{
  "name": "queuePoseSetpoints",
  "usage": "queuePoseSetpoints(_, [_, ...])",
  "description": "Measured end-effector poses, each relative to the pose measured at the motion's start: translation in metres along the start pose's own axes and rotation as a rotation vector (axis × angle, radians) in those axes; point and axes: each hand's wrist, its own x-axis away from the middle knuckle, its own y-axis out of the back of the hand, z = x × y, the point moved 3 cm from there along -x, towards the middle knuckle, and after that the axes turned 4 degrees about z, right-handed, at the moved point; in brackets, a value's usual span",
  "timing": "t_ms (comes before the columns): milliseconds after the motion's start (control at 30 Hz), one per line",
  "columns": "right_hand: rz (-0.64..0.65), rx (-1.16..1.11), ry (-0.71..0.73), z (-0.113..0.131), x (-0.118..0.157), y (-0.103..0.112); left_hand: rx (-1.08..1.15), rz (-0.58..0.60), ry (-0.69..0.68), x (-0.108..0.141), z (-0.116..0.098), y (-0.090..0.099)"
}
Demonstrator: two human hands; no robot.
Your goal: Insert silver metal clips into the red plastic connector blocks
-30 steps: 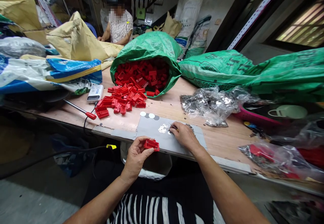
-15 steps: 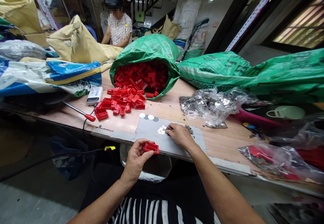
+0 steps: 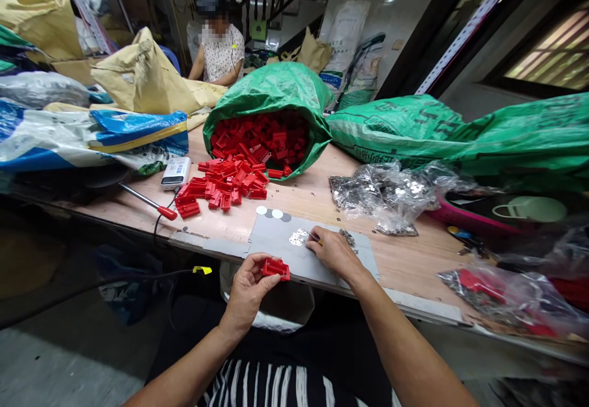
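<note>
My left hand [image 3: 248,293] pinches a small red plastic housing [image 3: 277,268] at the table's front edge, its hollow side facing up. My right hand [image 3: 339,252] is closed round thin metal tweezers [image 3: 311,234], mostly hidden by the fingers. Their tip points at a patch of small shiny metal pieces [image 3: 297,237] on a grey board [image 3: 267,235]. Just behind the right hand lies a small pile of darker metal parts [image 3: 348,238]. Further back, red housings [image 3: 225,183] spill from a green sack [image 3: 271,88].
Clear bags of metal parts [image 3: 391,195] lie at right behind a bag with red pieces [image 3: 501,290]. A red-handled lever [image 3: 166,212] and a white device [image 3: 175,172] are at left. Another person [image 3: 223,51] sits across the table.
My right hand has drawn the tweezers slightly right, away from the shiny pieces. My left hand keeps the red housing in place; the whole view has shifted slightly.
</note>
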Motion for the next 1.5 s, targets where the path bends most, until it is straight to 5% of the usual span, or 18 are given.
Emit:
queuePoseSetpoints(300, [-0.049, -0.242, 0.121, 0.005, -0.017, -0.007, -0.005, -0.007, -0.005, 0.0, -0.001, 0.001])
queuePoseSetpoints(567, [-0.071, -0.076, 0.044, -0.017, -0.015, 0.002, 0.01, -0.01, 0.004, -0.001, 0.0, 0.0])
queuePoseSetpoints(900, [-0.009, -0.101, 0.112, 0.011, -0.021, -0.012, -0.01, -0.007, 0.003, 0.0, -0.001, 0.0])
queuePoseSetpoints(1500, [-0.031, -0.138, 0.104, 0.002, -0.023, -0.004, 0.0, -0.022, 0.012, -0.001, 0.002, 0.002])
